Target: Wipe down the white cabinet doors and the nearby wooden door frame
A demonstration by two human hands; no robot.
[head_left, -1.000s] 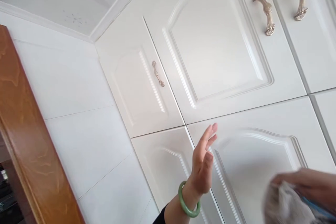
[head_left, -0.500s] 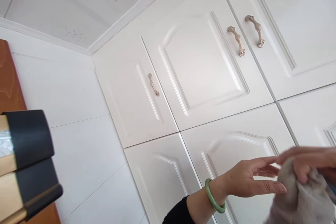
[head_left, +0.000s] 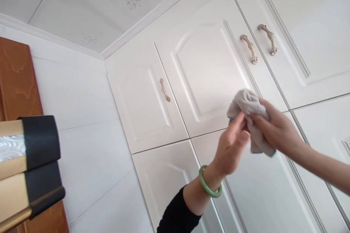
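A crumpled grey-beige cloth (head_left: pixel 247 105) with a blue edge is raised in front of the white upper cabinet doors (head_left: pixel 207 72). My right hand (head_left: pixel 277 129) grips it from the right, fingers wrapped into the fabric. My left hand (head_left: pixel 232 145), with a green bangle (head_left: pixel 207 185) on the wrist and a black sleeve below, meets the cloth from the left, its fingertips pinching the lower edge. Both hands are level with the seam between the upper and lower door rows.
Several white panelled cabinet doors with bronze handles (head_left: pixel 249 48) (head_left: pixel 165 89) fill the wall up to the ceiling (head_left: pixel 90 3). White tiles (head_left: pixel 82 116) lie to the left. A brown wooden door frame (head_left: pixel 16 76) and a black-and-gold object (head_left: pixel 30 164) sit at the left edge.
Both hands rose from the lower right to the middle. My left hand, open before, has closed on the cloth beside my right. The view swung up and left.
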